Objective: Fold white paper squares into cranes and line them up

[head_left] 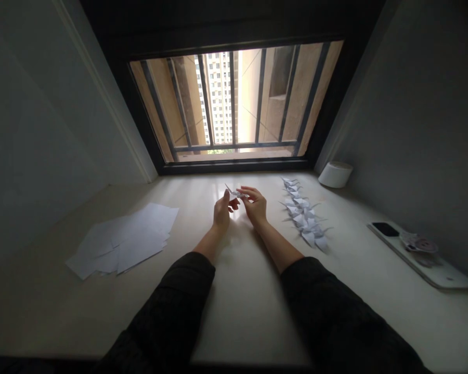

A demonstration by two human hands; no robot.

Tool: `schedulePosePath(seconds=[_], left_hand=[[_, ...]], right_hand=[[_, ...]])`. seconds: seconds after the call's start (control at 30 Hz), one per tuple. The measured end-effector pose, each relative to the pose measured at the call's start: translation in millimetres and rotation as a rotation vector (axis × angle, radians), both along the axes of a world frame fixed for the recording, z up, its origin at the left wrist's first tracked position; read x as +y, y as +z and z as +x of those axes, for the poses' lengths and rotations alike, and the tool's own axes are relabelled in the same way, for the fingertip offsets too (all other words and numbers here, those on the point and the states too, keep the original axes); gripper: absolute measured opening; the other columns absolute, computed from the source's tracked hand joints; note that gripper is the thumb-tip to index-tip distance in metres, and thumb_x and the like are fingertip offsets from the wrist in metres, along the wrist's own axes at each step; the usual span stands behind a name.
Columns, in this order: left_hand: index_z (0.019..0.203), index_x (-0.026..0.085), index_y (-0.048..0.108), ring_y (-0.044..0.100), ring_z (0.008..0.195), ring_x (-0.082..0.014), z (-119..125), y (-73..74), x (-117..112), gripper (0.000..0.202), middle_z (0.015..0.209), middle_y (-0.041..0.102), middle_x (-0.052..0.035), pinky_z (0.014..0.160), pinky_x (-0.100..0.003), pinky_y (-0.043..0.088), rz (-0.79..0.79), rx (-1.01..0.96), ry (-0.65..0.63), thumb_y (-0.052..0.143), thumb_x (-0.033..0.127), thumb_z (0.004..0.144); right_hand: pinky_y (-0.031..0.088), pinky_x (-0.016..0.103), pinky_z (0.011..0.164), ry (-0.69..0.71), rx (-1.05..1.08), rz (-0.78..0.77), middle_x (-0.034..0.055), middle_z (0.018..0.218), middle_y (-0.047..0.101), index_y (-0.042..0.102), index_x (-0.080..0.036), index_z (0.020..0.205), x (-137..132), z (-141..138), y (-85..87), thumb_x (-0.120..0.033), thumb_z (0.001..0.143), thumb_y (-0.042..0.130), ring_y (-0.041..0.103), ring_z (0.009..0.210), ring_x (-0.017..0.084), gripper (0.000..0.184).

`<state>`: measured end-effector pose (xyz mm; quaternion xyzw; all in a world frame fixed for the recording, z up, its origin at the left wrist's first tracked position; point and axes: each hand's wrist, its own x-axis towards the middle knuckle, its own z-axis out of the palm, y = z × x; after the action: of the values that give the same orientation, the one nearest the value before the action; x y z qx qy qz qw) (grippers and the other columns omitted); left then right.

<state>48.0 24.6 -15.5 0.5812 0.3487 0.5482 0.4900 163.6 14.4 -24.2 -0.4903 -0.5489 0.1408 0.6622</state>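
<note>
Holds folded white paper figure (234,194) in bare left hand (221,211) and bare right hand (256,205).
Pinches it from both sides above glossy pale countertop (242,311), between flat white paper sheets (140,234) and row of folded white paper birds (302,214).

Left of the held folded paper (233,195), bare sill (195,202) gives a hand passage up to the loose sheets (140,234). Right of it, a narrower gap ends at the paper cranes (304,217).

fingers (250,189) hide part of the paper (233,195), and i can't make out its folds. the bottom edge cuts off both sleeves (167,306).
</note>
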Motion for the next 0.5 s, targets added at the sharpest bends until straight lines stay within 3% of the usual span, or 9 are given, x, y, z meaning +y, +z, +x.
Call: schedulePosePath(seconds=[0.13,0.3,0.5], left_hand=[[0.083,0.015,0.061,0.056,0.061,-0.0139,-2.5,-2.7,6.0,0.063,0.068,0.063,-0.0066,0.051,-0.023,0.038,-0.05,0.022,0.071,0.025,0.066,0.083],[0.119,0.024,0.049,0.06,0.076,-0.0148,-3.7,-4.0,9.1,0.05,0.09,0.067,-0.0053,0.057,-0.022,0.043,0.048,0.119,-0.015,0.056,0.05,0.078],[0.108,0.021,0.059,0.06,0.075,-0.0141,-8.3,-2.1,12.4,0.045,0.082,0.065,-0.0032,0.06,-0.022,0.045,0.059,0.05,-0.025,0.07,0.038,0.068]], right_hand=[[0.052,0.028,0.069,-0.024,0.057,0.007,0.0057,0.101,0.067,0.072,-0.024,0.092,-0.3,0.7,1.0,-0.029,0.078,0.059,0.062,0.092,0.018,0.02],[0.052,0.029,0.071,-0.035,0.083,-0.01,0.0062,0.103,0.067,0.072,-0.023,0.091,1.9,2.6,-0.8,-0.028,0.077,0.059,0.062,0.091,0.019,0.02],[0.051,0.03,0.073,-0.011,0.072,-0.017,0.0059,0.101,0.068,0.073,-0.023,0.09,2.3,4.1,-2.3,-0.027,0.076,0.061,0.063,0.091,0.019,0.019]])
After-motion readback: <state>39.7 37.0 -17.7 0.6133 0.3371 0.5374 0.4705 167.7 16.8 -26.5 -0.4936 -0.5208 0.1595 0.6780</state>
